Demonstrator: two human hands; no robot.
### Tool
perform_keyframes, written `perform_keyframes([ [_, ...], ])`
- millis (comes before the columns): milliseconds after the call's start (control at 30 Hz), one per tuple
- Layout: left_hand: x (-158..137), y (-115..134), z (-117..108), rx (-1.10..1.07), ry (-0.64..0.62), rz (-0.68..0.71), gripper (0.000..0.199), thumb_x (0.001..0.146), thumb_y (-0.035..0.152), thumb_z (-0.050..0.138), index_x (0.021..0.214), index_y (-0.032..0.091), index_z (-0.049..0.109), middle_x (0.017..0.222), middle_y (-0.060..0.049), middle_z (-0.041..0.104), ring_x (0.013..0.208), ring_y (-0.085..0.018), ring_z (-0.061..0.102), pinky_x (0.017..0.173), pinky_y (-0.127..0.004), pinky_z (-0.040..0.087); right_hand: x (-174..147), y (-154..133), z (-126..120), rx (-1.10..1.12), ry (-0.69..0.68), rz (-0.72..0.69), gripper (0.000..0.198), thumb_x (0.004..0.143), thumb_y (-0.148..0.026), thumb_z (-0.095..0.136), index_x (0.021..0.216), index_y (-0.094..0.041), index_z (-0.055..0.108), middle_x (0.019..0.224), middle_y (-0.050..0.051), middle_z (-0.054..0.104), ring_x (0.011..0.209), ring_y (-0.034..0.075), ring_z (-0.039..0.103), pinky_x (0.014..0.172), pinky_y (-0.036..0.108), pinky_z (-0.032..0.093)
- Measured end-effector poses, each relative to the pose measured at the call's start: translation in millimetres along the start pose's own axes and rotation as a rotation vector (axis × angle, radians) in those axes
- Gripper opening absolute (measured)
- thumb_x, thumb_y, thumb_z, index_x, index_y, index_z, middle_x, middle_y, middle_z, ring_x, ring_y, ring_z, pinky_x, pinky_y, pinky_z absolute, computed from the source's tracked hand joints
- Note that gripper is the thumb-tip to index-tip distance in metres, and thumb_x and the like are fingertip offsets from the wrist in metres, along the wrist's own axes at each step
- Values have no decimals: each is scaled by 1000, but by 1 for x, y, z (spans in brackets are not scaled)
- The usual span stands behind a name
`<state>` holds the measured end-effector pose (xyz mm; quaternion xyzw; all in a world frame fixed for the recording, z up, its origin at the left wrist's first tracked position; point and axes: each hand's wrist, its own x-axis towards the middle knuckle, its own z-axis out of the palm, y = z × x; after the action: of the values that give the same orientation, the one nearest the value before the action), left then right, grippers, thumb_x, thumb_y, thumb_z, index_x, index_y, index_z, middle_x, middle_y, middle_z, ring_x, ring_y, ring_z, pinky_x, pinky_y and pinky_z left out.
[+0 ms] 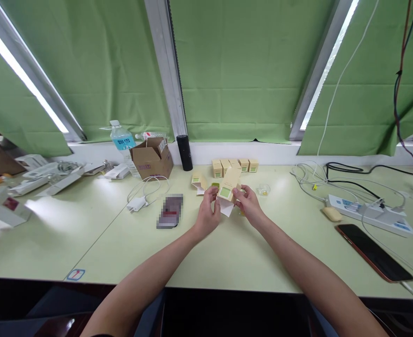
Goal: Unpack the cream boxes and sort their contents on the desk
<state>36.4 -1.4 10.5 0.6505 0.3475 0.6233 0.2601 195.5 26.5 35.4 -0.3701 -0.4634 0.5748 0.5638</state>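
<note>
Green blinds [234,70] are hung behind a pale bench [206,262]. Approx. mid-bench, a small cream box [230,178] w/ a green label [224,192] is held up, a white flap [226,207] hanging open below. Its sides are pinched betw. L hand [206,211] & R hand [249,202], i.e. both grips are clamped on it. Behind, similar boxes [217,168] are lined up; to the R, a clear dish [263,189] is seen. If squeezed too hard, the box could be creased; if tipped, anything inside (can't be seen) might be spilled via the open end.

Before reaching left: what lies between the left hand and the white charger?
A dark pixelated item on the table, seen in the head view.
</note>
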Motion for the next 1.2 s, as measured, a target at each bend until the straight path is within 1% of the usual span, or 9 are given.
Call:
perform_keyframes([
  [100, -2, 0, 0, -10, -7, -20, 38, 98, 30, 54, 135, 25, 44, 123, -11, 62, 115, -25, 64, 102, -43, 50, -4, 0, 3, 6, 2, 16, 69, 63, -68, 86, 104, -26, 50, 96, 6, 79, 87, 25, 77, 69, 36, 62],
  [267, 0, -4, 0, 45, -33, -54, 41, 95, 25, 58, 133, 26, 42, 127, -12, 59, 114, -25, 63, 97, -42, 52, -10, -3, 7, -29, -76, 74, 69, 65, -66, 85, 112, -26, 55, 97, 8, 80, 85, 27, 77, 63, 37, 61],
  [500, -4, -4, 3, -33, -133, -144, 83, 76, 18, 78, 145, 28, 33, 138, -11, 51, 126, -28, 56, 103, -42, 49, -8, -3, 3, -26, -58, 55, 61, 64, -64, 86, 102, -19, 72, 101, 11, 81, 90, 28, 77, 78, 38, 61],
  [567, -5, -1, 3, -94, -147, -168, 86, 77, 22, 79, 147, 30, 30, 139, -11, 50, 128, -29, 55, 104, -43, 48, -6, -2, 1, -50, -26, 43, 58, 64, -61, 87, 101, -18, 73, 101, 11, 81, 91, 28, 77, 81, 39, 61],
  [733, 2, 1, 0, -300, -111, -209, 65, 87, 40, 72, 139, 26, 36, 123, -10, 61, 110, -24, 64, 94, -40, 53, -4, 2, -2, -92, 53, -2, 53, 61, -53, 90, 98, -18, 74, 100, 10, 81, 86, 27, 76, 75, 39, 61],
  [867, 7, -3, 1, -272, -80, -367, 52, 82, 45, 78, 119, 21, 51, 100, -8, 69, 93, -22, 70, 86, -39, 55, -4, 8, -3, -129, 79, -32, 51, 59, -52, 90, 94, -18, 75, 93, 9, 81, 80, 27, 75, 70, 38, 60],
  [1000, 7, -3, 3, -256, -87, -412, 38, 78, 46, 80, 98, 19, 64, 93, -8, 73, 88, -23, 71, 85, -39, 55, -4, 12, -3, -112, 96, -74, 50, 60, -54, 89, 91, -18, 75, 93, 9, 81, 82, 27, 75, 73, 40, 61],
  [1100, 10, -1, 0, -246, -53, -420, 35, 74, 43, 82, 94, 17, 68, 88, -8, 75, 85, -23, 71, 82, -38, 55, -5, 10, -1, -138, 89, -72, 54, 59, -59, 89, 91, -18, 74, 93, 10, 81, 83, 28, 75, 74, 41, 61],
  [1200, 25, 0, -14, -157, -25, -436, 35, 73, 43, 82, 93, 17, 72, 84, -7, 75, 79, -22, 71, 75, -35, 55, -8, 1, 3, -133, -2, -54, 61, 63, -64, 86, 103, -21, 71, 102, 11, 79, 94, 30, 75, 79, 43, 61],
])
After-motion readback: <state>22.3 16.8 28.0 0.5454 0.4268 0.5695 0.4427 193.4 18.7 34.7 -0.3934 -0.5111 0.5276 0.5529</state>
